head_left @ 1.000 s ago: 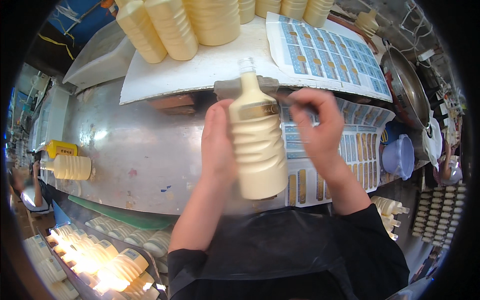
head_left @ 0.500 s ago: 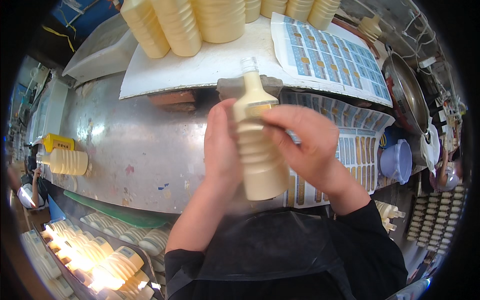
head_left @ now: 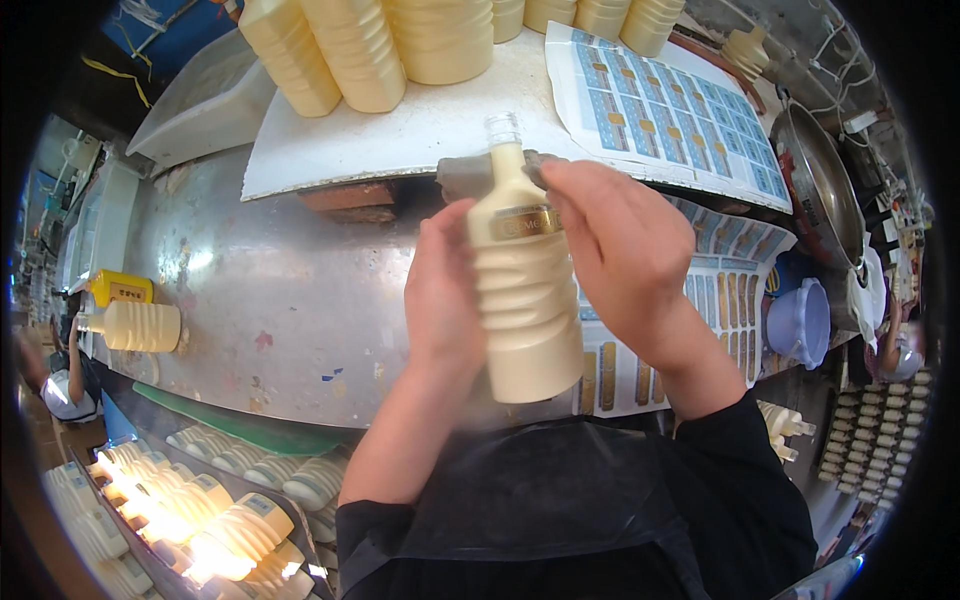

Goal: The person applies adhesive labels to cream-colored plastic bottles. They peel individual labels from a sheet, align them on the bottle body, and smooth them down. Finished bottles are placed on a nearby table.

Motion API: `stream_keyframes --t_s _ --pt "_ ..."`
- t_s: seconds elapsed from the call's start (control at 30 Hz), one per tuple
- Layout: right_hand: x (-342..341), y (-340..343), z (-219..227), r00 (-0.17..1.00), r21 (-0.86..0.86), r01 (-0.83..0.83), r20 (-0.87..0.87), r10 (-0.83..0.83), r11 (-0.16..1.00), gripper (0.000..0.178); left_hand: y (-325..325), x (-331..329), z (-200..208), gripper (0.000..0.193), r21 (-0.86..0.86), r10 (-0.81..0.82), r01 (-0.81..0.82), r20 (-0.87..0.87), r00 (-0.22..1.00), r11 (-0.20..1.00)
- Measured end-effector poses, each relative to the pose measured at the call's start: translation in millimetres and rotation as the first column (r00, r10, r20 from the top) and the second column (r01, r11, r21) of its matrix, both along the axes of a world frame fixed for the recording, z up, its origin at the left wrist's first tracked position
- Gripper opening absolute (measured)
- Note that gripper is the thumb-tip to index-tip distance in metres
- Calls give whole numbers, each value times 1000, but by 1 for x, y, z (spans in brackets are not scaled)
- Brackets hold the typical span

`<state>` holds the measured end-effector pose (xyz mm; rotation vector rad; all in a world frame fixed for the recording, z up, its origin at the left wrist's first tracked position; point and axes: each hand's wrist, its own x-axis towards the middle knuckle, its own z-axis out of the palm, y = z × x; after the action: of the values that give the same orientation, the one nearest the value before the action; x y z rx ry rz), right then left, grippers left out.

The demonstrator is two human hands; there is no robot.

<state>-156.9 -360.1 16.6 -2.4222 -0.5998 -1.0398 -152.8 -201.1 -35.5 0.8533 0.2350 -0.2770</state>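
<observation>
At centre, the left hand (head_left: 440, 295) cups a cream bottle (head_left: 530, 325), grip unclear; the right hand (head_left: 628, 255) pinches beside its gold label (head_left: 522, 223), contents unclear. Smoothing seems underway; next likely needs pressed edges.

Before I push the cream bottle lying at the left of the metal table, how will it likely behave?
The cream bottle may well roll, since it lies on its side and looks rounded. Its ridges could make it wobble but help your grip. It seems stiff, holding its shape without sagging.
</observation>
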Motion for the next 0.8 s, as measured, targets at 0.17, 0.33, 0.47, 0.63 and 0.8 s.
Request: stream_keyframes --t_s 0.17,0.33,0.47,0.63,0.8 --pt "-18 14 1 919 -20 -365 -172 356 931 24 5 2 -8 52 -39 -21 23 33 999 999" --pt "-5 -15 -10 933 577 -44 -268 240 816 11 9 3 -10 53 38 -34 33 19 999 999" --pt "-5 -53 -35 567 686 364 -700 434 631 24 11 5 -10 49 191 -128 112 75 989 975" --pt "-12 -40 -46 403 731 427 -681 612 532 40 6 6 -13 52 666 -273 51 234 933 744" --pt "-19 -32 -51 575 712 251 -655 491 656 40 8 11 -22 48 528 -279 132 208 938 839"
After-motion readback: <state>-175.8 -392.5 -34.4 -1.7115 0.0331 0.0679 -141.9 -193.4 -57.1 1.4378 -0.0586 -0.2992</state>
